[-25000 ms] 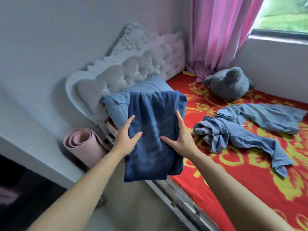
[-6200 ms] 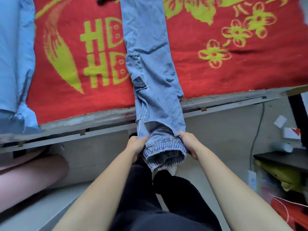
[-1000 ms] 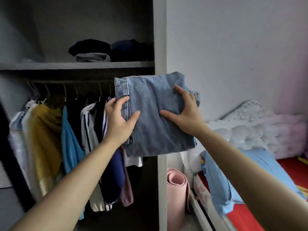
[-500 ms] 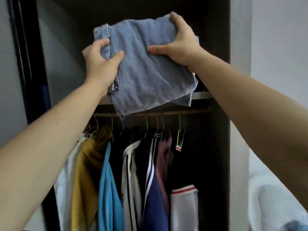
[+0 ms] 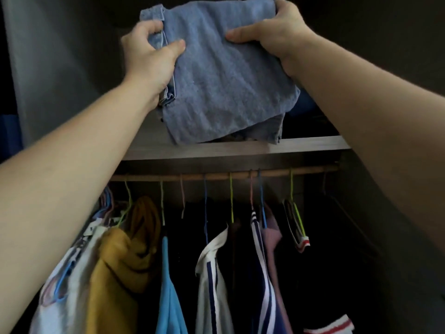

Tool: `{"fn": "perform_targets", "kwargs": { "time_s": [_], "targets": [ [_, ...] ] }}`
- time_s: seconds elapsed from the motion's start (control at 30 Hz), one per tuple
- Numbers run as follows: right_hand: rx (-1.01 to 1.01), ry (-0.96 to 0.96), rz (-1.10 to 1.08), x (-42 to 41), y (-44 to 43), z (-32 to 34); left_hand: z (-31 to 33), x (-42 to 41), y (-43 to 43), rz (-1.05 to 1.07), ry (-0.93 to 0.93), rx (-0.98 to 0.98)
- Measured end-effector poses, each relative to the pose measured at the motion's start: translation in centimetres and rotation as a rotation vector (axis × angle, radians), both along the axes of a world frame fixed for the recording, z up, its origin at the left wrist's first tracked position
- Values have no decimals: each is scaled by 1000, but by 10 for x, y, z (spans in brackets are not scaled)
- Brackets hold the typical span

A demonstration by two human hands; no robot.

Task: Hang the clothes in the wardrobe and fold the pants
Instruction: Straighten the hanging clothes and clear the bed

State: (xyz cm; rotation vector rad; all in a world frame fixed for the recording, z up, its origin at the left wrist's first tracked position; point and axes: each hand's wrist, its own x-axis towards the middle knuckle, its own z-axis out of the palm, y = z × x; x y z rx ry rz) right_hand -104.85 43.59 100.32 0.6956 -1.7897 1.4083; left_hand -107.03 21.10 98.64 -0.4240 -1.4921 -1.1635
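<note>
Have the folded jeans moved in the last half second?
Yes. The folded jeans went up: their lower edge hung below the shelf front, now it sits at its top edge.

The folded pants (image 5: 224,75) are held over the front edge of the wardrobe shelf (image 5: 240,148), the left grip (image 5: 149,59) on their left side and the right grip (image 5: 272,32) on their upper right corner, while under the shelf a rail (image 5: 216,175) carries clothes (image 5: 120,261) on hangers (image 5: 231,196) side by side.
</note>
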Motion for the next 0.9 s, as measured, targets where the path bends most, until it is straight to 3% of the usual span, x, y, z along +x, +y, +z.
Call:
{"fn": "perform_targets", "kwargs": {
  "time_s": [0.27, 0.57, 0.77, 0.9],
  "targets": [
    [-33, 55, 11, -40, -105, 36, 43, -36, -102, -9, 25, 16],
    [-137, 166, 271, -107, -208, 75, 94, -58, -199, 119, 57, 31],
    [-210, 85, 398, -158, -239, 88, 120, -84, -218, 290, 39, -53],
    [-252, 0, 353, -187, -243, 76, 114, -105, -216, 361, -40, -103]
  ]
}}
